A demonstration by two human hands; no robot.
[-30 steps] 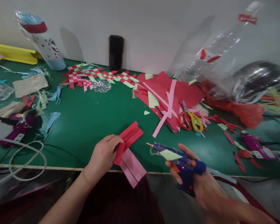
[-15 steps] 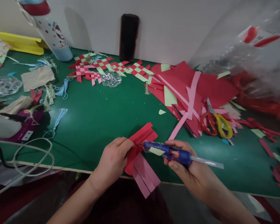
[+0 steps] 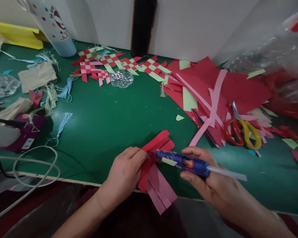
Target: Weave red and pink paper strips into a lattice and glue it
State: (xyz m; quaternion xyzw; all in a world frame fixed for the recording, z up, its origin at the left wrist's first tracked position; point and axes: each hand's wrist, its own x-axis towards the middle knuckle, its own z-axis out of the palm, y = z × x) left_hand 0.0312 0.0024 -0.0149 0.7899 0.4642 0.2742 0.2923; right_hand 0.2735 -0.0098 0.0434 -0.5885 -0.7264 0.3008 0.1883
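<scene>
Near the table's front edge, my left hand (image 3: 129, 168) pinches red paper strips (image 3: 160, 142), which cross over pink paper strips (image 3: 161, 190). The pink ones hang past the edge. My right hand (image 3: 208, 172) is wrapped round a blue hot glue gun (image 3: 181, 161), with a clear glue stick (image 3: 228, 172) poking out of its back. The gun's nozzle points left and meets the red strips beside my left fingertips; whether glue is coming out is hidden.
Scissors (image 3: 242, 134) lie on red paper sheets (image 3: 243, 92) at the right. Woven paper pieces (image 3: 151, 67) and a dish of googly eyes (image 3: 121, 78) are at the back. A phone (image 3: 143, 28) leans on the wall. At left are a bottle (image 3: 57, 29), tassels (image 3: 64, 124) and a looped cable (image 3: 36, 158).
The view has shifted a little, so most things sit slightly differently in the picture. Both hands keep their grips, and the nozzle stays at the red strips.
</scene>
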